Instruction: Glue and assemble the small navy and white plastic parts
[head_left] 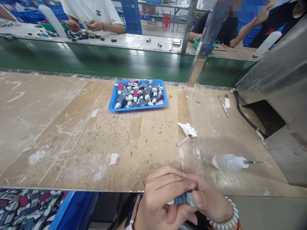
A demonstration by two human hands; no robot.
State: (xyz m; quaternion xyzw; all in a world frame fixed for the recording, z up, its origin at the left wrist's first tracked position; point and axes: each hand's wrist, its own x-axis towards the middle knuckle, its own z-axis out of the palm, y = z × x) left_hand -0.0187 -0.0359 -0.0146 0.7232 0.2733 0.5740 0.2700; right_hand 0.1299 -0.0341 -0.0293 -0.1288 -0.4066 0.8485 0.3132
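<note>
Grey-blue and white, the piece [182, 198] is gripped between left hand [160, 188] and right hand [206, 196], both together at the near edge of the table [153, 137]! Beyond, a tray [139, 109] lies heaped with parts [143, 101]

One piece [181, 198] is being held; one blue tray [139, 109] is carrying dozens of jumbled pieces [143, 102], defying exact count. Two slim tools [224, 106], one metal strip [183, 141], one crumpled tissue [188, 130] and one needle-tipped bottle [226, 162] are lying on the tabletop [153, 127].
</note>
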